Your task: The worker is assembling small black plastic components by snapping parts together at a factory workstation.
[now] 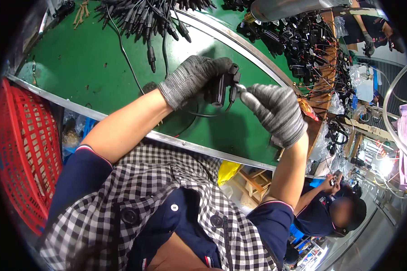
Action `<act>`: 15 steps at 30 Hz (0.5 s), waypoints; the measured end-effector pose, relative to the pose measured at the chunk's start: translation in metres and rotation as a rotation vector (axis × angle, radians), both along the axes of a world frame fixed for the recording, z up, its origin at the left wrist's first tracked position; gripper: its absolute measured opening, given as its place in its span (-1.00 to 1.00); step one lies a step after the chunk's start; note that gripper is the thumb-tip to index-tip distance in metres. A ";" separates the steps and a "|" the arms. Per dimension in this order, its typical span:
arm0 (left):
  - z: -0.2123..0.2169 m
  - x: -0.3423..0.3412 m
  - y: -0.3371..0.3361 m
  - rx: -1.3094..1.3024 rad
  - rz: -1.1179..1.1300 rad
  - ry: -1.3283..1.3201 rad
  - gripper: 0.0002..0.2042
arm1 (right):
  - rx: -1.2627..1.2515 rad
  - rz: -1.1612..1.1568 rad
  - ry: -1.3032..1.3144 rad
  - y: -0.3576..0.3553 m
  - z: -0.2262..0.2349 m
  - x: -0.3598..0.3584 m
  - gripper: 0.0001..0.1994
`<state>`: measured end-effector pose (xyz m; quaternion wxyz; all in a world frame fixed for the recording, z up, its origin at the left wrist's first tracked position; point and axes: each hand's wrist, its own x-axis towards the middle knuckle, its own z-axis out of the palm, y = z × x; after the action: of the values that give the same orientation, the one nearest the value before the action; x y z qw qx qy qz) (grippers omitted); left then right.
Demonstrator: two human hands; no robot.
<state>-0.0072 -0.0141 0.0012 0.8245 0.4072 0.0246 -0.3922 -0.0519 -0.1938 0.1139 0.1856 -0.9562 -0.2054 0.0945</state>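
Observation:
My left hand, in a dark grey knitted glove, is closed round a black plastic device and holds it over the green table. The device has a tube-like body with a round opening at its lower end and a bracket-like part on its right side. A thin black cable loops below it. On the right, my right hand, in a lighter grey glove, pinches at the bracket side. A small pale bit shows at its fingertips, too small and blurred to name.
Many black cables with plug ends lie at the far side. Past a metal rail, black units with wires are heaped. A red plastic basket stands at the left. Co-workers sit at the lower right and upper right.

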 end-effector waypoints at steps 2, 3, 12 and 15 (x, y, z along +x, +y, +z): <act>-0.004 0.001 0.001 0.037 -0.047 -0.039 -0.70 | -0.120 0.073 0.012 0.003 0.002 0.012 -0.74; -0.004 0.002 0.001 0.089 -0.047 -0.048 -0.69 | -0.182 0.112 0.019 0.003 0.002 0.016 -0.72; 0.006 -0.004 -0.003 -0.135 0.199 0.041 -0.67 | 0.582 -0.550 -0.104 0.048 -0.090 -0.026 -0.77; 0.005 -0.003 0.002 -0.107 0.169 0.016 -0.66 | 0.863 -0.771 -0.347 0.053 -0.106 -0.038 -0.82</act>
<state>-0.0102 -0.0124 0.0066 0.8750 0.3558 0.0444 -0.3251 -0.0901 -0.1411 0.0082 0.5413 -0.8017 0.1087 -0.2290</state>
